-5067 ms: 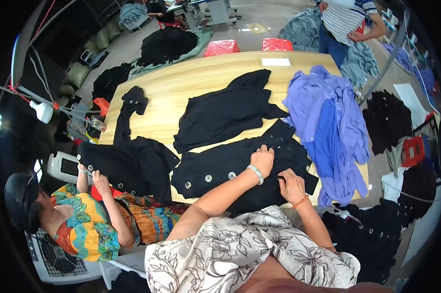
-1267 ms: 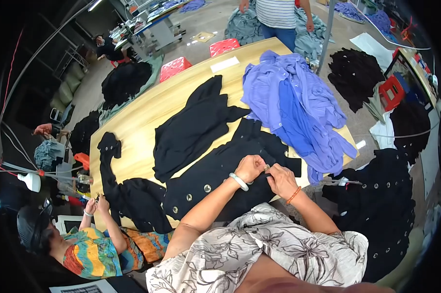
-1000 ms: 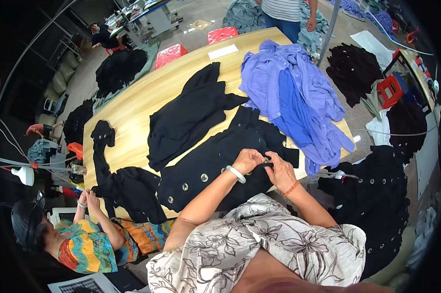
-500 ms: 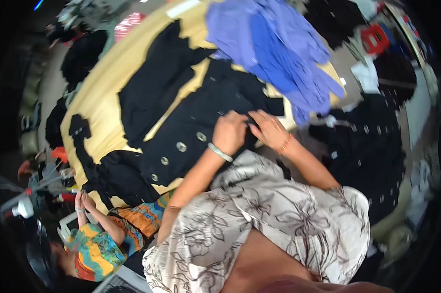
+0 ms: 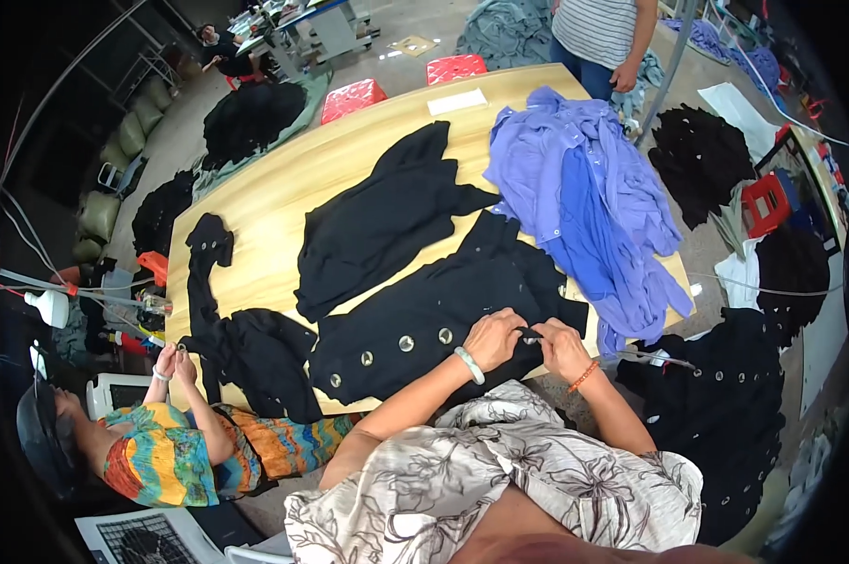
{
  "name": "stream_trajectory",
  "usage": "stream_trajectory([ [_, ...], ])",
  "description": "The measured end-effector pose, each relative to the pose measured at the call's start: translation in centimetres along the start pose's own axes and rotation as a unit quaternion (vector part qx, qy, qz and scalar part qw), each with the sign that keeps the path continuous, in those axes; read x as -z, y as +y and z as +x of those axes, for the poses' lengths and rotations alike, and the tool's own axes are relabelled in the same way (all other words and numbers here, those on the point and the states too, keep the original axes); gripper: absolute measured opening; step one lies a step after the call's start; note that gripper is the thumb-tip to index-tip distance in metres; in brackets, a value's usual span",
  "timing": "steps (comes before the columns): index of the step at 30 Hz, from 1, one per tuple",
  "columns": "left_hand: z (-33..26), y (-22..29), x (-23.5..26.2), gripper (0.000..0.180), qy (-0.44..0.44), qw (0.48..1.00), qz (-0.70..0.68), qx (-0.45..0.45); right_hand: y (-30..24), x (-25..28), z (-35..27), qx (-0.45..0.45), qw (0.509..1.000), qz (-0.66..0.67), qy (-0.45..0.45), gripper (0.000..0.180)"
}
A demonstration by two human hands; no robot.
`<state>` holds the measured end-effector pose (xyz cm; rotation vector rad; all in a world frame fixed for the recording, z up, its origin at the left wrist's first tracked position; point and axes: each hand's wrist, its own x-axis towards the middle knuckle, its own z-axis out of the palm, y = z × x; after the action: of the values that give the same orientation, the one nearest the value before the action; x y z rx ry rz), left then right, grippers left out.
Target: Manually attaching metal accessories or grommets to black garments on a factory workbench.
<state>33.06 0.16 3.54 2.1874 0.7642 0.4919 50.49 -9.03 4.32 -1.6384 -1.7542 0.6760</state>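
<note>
A black coat (image 5: 443,310) with large silver buttons lies spread on the wooden table (image 5: 274,197) in front of me. My left hand (image 5: 495,338), with a pale bangle on its wrist, pinches the coat's near edge. My right hand (image 5: 563,346), wearing an orange bracelet, grips the same edge right beside it, and a small piece of dark fabric shows between the two hands. Both hands are closed on the cloth.
A second black garment (image 5: 387,221) lies further back, a heap of purple-blue shirts (image 5: 589,202) at the right. Another black garment (image 5: 246,343) lies at the left, where a seated person in a colourful dress (image 5: 161,451) works. A person in a striped top (image 5: 598,28) stands beyond the table. Black garments lie on the floor.
My hands left the flat coat front and came together at its near edge, pinching the fabric. The view swung about as my head moved.
</note>
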Motion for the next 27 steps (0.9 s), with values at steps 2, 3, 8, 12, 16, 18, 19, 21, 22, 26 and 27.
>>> stream_trajectory([
  [2,0.0,0.0,0.2,0.014,-0.001,1.0,0.001,-0.002,0.3,0.2,0.3,0.013,1.0,0.01,0.005,0.026],
  [3,0.0,0.0,0.3,0.014,-0.004,1.0,0.001,0.0,0.4,0.3,0.4,0.032,0.999,0.025,0.002,0.026],
  [8,0.1,-0.1,0.3,0.015,-0.022,1.0,-0.003,0.01,0.5,0.8,0.4,0.059,0.997,0.048,-0.018,0.022],
  [12,-0.2,-0.6,0.7,0.016,-0.012,0.999,-0.031,0.019,-0.4,1.1,0.4,-0.036,0.99,0.127,-0.056,0.016],
  [16,-0.5,-0.5,1.0,0.02,-0.014,0.997,-0.068,0.015,0.5,-0.8,0.0,-0.136,0.955,0.26,-0.041,0.02],
  [18,-0.6,-0.4,0.8,0.019,-0.011,0.997,-0.079,0.006,0.5,-1.2,0.0,-0.146,0.938,0.315,-0.023,0.027],
  [19,-1.0,-0.4,0.8,0.019,-0.008,0.996,-0.087,0.001,0.2,-1.3,0.0,-0.147,0.938,0.314,-0.022,0.027],
  [21,-1.3,-0.3,0.9,0.019,-0.006,0.995,-0.094,-0.007,-0.3,-1.3,-0.1,-0.122,0.943,0.308,-0.015,0.03],
  [22,-1.5,-0.1,0.9,0.018,-0.017,0.992,-0.124,0.008,-0.5,-1.1,-0.2,-0.146,0.95,0.274,-0.031,0.036],
  [26,-2.2,-1.2,1.1,0.017,-0.073,0.954,-0.281,0.073,-1.8,-1.3,0.0,-0.042,0.985,0.164,0.037,0.036],
  [27,-2.4,-1.6,1.1,0.017,-0.073,0.954,-0.283,0.073,-2.2,-1.3,0.2,-0.052,0.982,0.175,0.036,0.033],
])
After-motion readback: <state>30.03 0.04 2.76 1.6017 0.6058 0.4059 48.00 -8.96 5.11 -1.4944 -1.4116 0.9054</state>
